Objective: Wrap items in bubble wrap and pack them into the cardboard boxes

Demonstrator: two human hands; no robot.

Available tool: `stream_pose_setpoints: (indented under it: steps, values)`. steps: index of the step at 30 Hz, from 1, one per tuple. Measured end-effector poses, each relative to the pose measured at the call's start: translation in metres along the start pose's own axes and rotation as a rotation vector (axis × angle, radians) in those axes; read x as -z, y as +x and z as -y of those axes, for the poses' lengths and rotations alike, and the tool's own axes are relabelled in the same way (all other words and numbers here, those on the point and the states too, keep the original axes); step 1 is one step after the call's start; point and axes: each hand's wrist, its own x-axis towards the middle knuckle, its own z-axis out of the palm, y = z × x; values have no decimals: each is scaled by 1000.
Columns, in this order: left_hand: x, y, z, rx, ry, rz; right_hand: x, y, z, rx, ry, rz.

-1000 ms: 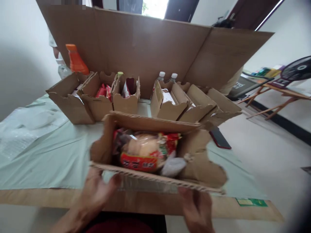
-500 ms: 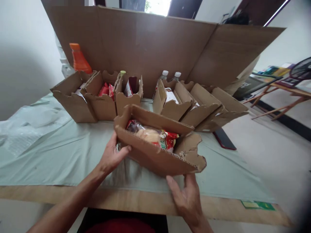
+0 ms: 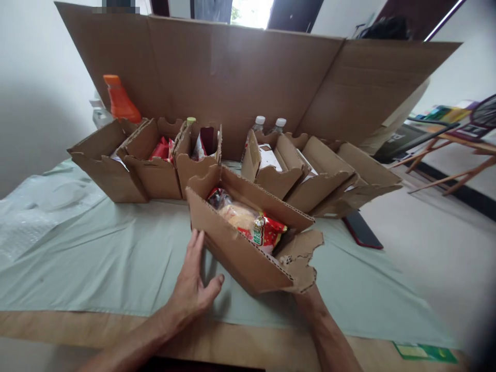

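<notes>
An open cardboard box (image 3: 236,243) sits at an angle in front of me, its near right end turned toward me. Inside lies a clear and red plastic food packet (image 3: 251,219) with pale round pieces showing. My left hand (image 3: 196,284) is open beside the box's left wall, fingertips against its lower edge and thumb spread away. My right hand (image 3: 306,299) is at the box's near right end; the cardboard hides its fingers, so its grip does not show. The box's end flap (image 3: 304,258) is torn and uneven.
Behind stand several similar cardboard bins, three at left (image 3: 153,178) and three at right (image 3: 302,175). An orange bottle (image 3: 122,103) and clear bottles (image 3: 279,125) stand behind them, before a tall cardboard screen (image 3: 248,77). Bubble wrap (image 3: 39,212) lies left, a dark flat device (image 3: 362,230) right.
The box has turned, its near end swinging toward me. My left hand has slid down off its corner, and my right hand has moved behind the near end.
</notes>
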Motion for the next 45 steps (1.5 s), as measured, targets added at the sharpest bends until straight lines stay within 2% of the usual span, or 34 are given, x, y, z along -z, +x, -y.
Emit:
stream_pose_setpoints:
  steps: [5,7,10,17,24,34,40,43,45]
  values:
    - [-30,9,2,-53,47,178,1,-5,8,-134,228,20]
    - [-39,9,4,-70,68,209,0,-5,12,-197,305,-10]
    - [-45,10,10,-113,87,202,-4,-5,16,-229,266,-57]
    - [-43,15,19,-122,106,124,-14,-8,17,-248,-7,-93]
    - [-34,21,22,-118,-1,142,-17,-2,25,-211,-99,-67]
    - [-23,34,23,-111,-23,43,-22,15,28,-62,-188,16]
    - [-15,54,21,-9,49,-60,-26,43,23,-51,-331,80]
    - [-12,63,16,70,30,-157,-36,64,18,-75,-412,86]
    - [-12,64,13,52,12,-188,-44,76,15,-93,-481,94]
